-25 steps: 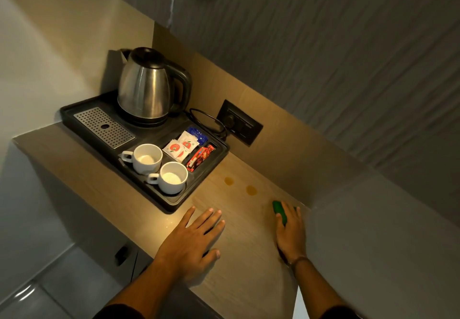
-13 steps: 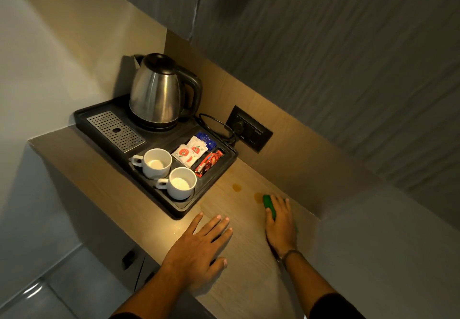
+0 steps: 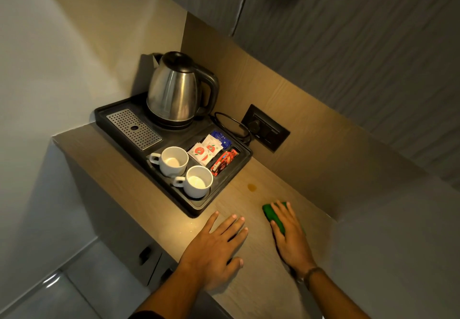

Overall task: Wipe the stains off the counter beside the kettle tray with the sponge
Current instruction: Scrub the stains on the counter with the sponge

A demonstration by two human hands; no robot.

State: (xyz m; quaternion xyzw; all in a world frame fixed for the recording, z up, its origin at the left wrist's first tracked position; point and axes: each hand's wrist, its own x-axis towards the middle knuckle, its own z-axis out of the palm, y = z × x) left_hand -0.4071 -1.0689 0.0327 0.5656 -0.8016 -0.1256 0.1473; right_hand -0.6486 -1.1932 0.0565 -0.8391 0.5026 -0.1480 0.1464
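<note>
My right hand point(image 3: 288, 237) presses a green sponge point(image 3: 272, 215) flat on the wooden counter point(image 3: 251, 281), right of the black kettle tray point(image 3: 196, 210). Only the sponge's left edge shows under my fingers. One brown stain point(image 3: 252, 187) lies on the counter between the tray's corner and the sponge, a short way beyond my fingertips. No second stain is visible. My left hand point(image 3: 216, 249) rests palm down, fingers spread, on the counter in front of the tray and holds nothing.
The tray carries a steel kettle point(image 3: 174, 94), a metal drip grate point(image 3: 133, 128), two white cups point(image 3: 185, 170) and sachets point(image 3: 211, 150). A black wall socket point(image 3: 266, 127) with the kettle cord sits behind. A grey wall point(image 3: 398, 244) bounds the counter on the right.
My right hand slid the sponge forward over the right-hand stain and back toward me; that stain no longer shows. The left hand stayed put. The camera view shifted.
</note>
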